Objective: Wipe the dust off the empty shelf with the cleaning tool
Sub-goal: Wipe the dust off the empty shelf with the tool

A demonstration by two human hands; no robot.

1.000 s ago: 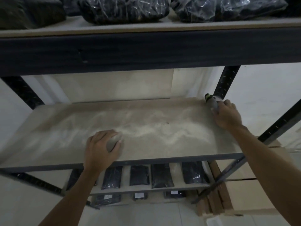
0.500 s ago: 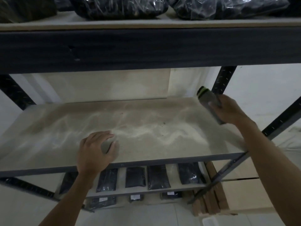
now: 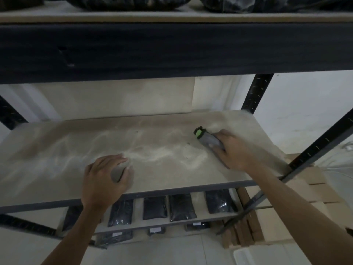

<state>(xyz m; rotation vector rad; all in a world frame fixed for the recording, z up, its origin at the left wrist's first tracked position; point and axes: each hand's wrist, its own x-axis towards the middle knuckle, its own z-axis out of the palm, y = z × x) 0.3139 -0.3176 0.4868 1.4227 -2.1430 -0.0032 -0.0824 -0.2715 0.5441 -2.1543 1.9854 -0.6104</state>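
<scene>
The cleaning tool, a grey pad with a green-and-black end, lies low on the right part of the empty shelf, its green end pointing away toward the back and left; the right hand covers its near end, fingers pressed together and wrapped over it; whether the pad's whole underside touches the board cannot be told. The shelf board is pale and coated in dust, which shows as whitish swirls and streaks running across the middle, densest between the two hands. The left hand rests near the front edge, left of centre, fingers curled together around a small greyish object held against the board; what that object is cannot be told. A dark beam of the shelf above crosses the top of the view, with plastic-wrapped dark bundles lying on that upper level. Below the dusty board, a lower shelf holds a row of dark sealed packets; stacked cardboard boxes stand beside the rack at the right.
</scene>
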